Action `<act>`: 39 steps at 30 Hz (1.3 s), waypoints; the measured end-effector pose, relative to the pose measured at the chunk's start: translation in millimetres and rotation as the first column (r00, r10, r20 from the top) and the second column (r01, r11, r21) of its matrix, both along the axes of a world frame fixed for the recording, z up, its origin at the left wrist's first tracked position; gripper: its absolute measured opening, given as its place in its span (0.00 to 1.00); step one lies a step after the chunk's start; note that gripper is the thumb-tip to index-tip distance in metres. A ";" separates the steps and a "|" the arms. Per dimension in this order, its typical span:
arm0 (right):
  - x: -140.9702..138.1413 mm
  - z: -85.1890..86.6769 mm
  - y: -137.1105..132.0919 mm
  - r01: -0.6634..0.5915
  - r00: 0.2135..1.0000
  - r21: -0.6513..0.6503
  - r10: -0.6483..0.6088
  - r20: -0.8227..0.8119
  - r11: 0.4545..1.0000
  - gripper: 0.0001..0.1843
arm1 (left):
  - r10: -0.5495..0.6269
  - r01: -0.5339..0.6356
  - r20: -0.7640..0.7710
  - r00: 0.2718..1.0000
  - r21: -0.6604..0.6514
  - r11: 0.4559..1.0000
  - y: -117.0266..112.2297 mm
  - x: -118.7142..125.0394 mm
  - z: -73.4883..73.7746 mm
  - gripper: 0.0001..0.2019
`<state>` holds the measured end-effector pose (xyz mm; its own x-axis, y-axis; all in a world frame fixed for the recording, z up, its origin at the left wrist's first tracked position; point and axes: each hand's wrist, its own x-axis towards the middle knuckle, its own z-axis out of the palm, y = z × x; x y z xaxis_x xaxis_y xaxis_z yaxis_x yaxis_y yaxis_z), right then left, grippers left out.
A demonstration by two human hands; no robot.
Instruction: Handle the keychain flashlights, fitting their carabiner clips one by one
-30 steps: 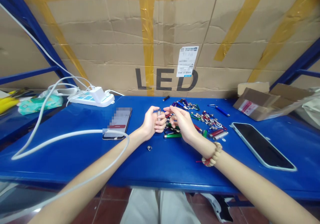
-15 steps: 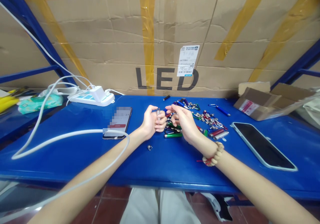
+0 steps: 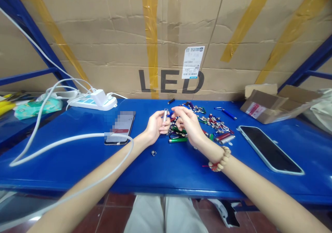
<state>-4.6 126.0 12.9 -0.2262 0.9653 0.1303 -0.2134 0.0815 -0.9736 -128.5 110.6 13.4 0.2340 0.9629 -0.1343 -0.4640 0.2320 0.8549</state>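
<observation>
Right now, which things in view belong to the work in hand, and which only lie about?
Probably part of the work:
silvery tube in the left hand
pile of coloured tubes and small parts
loose metal piece

Probably just lying about:
phone with lit screen
pale-cased phone
power strip
open carton

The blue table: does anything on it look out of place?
One small silvery piece lies alone on the near side, away from the jumbled pile. The white cable looks untidy, crossing in front of the left forearm.
</observation>
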 end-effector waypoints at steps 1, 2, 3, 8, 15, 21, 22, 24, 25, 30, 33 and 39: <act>0.1 0.0 -0.2 0.001 1.000 0.006 -0.001 0.009 1.000 0.14 | -0.004 0.005 -0.009 1.000 0.005 1.000 0.3 0.5 -0.6 0.17; 0.3 -0.1 -0.2 0.006 1.000 0.010 -0.006 0.014 1.000 0.15 | -0.009 0.009 -0.018 1.000 0.012 1.000 0.6 0.8 -1.3 0.17; 0.3 -0.2 -0.2 0.011 1.000 0.014 -0.011 0.017 1.000 0.17 | -0.010 0.010 -0.028 1.000 0.020 1.000 0.8 0.9 -2.1 0.17; 0.4 -1.5 0.0 0.001 0.999 0.023 -0.002 0.042 1.000 0.21 | 0.025 -0.015 -0.095 0.995 0.101 0.995 -1.3 1.3 -4.0 0.11; 4.5 -2.5 6.0 -0.004 0.996 0.067 -0.002 0.094 0.998 0.16 | 0.056 -0.035 -0.143 0.988 0.142 0.989 -4.5 1.9 -1.8 0.09; 7.5 -1.4 9.2 -0.018 0.993 0.067 0.010 0.116 0.998 0.17 | 0.050 -0.020 -0.156 0.986 0.189 0.982 -4.6 -0.4 -0.8 0.12; 7.4 -1.5 9.2 -0.020 0.993 0.068 0.011 0.120 0.998 0.18 | 0.044 -0.013 -0.158 0.986 0.193 0.981 -4.6 -0.8 -0.9 0.12; 7.2 -1.8 9.4 -0.022 0.992 0.072 0.013 0.124 0.997 0.18 | 0.037 -0.005 -0.160 0.987 0.192 0.981 -4.3 -1.2 -1.6 0.12; 7.1 -1.9 9.5 -0.021 0.992 0.076 0.012 0.125 0.997 0.18 | 0.037 -0.006 -0.160 0.986 0.189 0.982 -4.1 -1.3 -2.1 0.13; 7.6 -1.5 9.4 -0.003 0.991 0.119 -0.013 0.129 0.993 0.17 | 0.047 -0.012 -0.177 0.983 0.197 0.980 -2.2 -1.4 -5.0 0.14; 7.9 -1.2 8.8 0.001 0.991 0.125 -0.017 0.131 0.992 0.16 | 0.042 -0.006 -0.177 0.983 0.200 0.980 -1.2 -1.9 -6.1 0.14; 6.7 -4.6 8.9 -0.021 0.991 0.118 0.005 0.136 0.993 0.15 | 0.040 -0.010 -0.162 0.986 0.187 0.982 -1.5 -1.2 -6.4 0.15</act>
